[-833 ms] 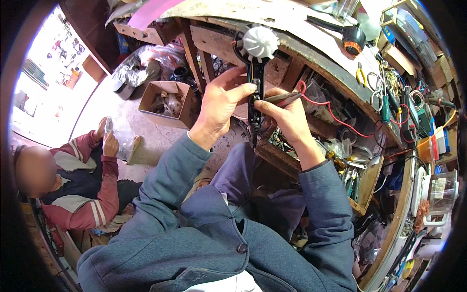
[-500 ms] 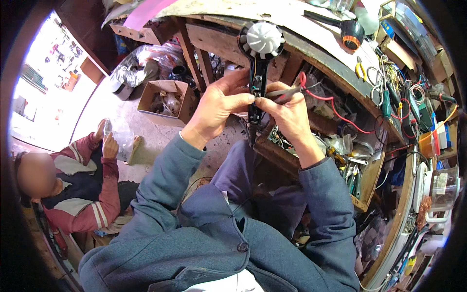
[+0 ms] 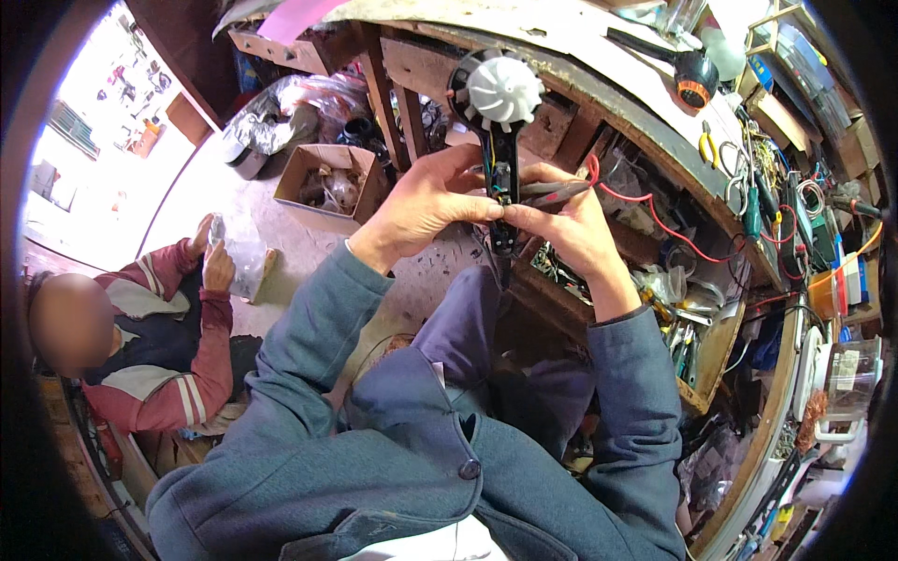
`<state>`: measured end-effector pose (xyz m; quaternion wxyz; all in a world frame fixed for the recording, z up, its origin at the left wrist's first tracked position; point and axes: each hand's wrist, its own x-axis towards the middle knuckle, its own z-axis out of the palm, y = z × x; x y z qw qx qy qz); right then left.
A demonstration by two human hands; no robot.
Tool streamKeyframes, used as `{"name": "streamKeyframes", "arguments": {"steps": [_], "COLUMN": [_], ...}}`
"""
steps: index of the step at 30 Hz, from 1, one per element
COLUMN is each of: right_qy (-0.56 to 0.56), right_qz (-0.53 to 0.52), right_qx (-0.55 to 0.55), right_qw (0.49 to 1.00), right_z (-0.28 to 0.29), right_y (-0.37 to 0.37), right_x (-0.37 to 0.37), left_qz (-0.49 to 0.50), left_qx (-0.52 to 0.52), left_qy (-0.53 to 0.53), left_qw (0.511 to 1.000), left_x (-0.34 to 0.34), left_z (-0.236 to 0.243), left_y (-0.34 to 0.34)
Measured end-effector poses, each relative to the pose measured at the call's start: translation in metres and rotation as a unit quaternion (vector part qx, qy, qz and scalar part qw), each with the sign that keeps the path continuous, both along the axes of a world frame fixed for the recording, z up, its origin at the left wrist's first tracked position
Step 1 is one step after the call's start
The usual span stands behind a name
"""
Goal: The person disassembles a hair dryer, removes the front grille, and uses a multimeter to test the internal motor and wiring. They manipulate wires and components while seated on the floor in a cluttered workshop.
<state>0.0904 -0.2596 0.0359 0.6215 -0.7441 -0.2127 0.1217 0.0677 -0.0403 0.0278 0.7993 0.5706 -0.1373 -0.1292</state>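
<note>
An opened hair dryer (image 3: 500, 154), its white fan wheel (image 3: 505, 86) and inner wiring bare, stands upright between my hands. My left hand (image 3: 426, 206) closes round the handle from the left, thumb on its front. From the other side my right hand (image 3: 571, 224) presses its thumb to the same spot, nearly meeting the left thumb. Tucked in the right hand's fingers lies a dark, slim, probe-like tool (image 3: 552, 192); a red wire (image 3: 659, 208) runs from beside it toward the bench. What the thumbs press on is too small to make out.
A second black hair dryer (image 3: 692, 79) with an orange ring lies on the workbench (image 3: 552, 28). Yellow-handled pliers (image 3: 708, 145) and several tools crowd the right. An open drawer (image 3: 697, 397) juts out below. On the floor stands a cardboard box (image 3: 313, 208); a seated person (image 3: 159, 346) holds a clear bag.
The hair dryer has tilted slightly and its fan wheel turned a little. My hands have shifted slightly down with it, both still on the handle. The whole view has moved a little.
</note>
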Motion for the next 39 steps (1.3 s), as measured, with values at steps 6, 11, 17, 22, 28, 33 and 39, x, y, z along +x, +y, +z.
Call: {"name": "streamKeyframes", "arguments": {"steps": [6,11,17,22,28,33,39], "right_qy": [0.014,-0.007,-0.016,-0.03,-0.057,-0.059,-0.075], "right_qz": [-0.082,-0.152,-0.119,-0.115,-0.112,-0.116,-0.103], "right_qx": [0.087,0.167,0.21,0.232,0.22,0.217,0.194], "right_qw": [0.993,0.974,0.97,0.966,0.967,0.968,0.973], "right_z": [0.003,0.01,0.005,0.002,0.0,-0.001,-0.001], "right_y": [-0.008,-0.007,-0.008,0.001,0.005,0.006,0.008], "right_x": [0.004,0.004,0.003,-0.001,-0.002,-0.003,-0.002], "left_qz": [0.066,0.113,0.138,0.143,0.143,0.139,0.142], "left_qx": [-0.011,-0.021,-0.063,-0.032,-0.029,-0.031,-0.024], "left_qy": [-0.008,-0.012,0.028,0.026,0.007,0.01,0.004], "left_qw": [0.998,0.993,0.988,0.989,0.989,0.99,0.99], "left_x": [-0.001,0.009,0.009,0.01,0.014,0.014,0.013], "left_z": [-0.01,-0.025,-0.021,-0.021,-0.024,-0.022,-0.022], "left_y": [0.002,0.012,0.006,0.004,-0.003,-0.007,-0.005]}}
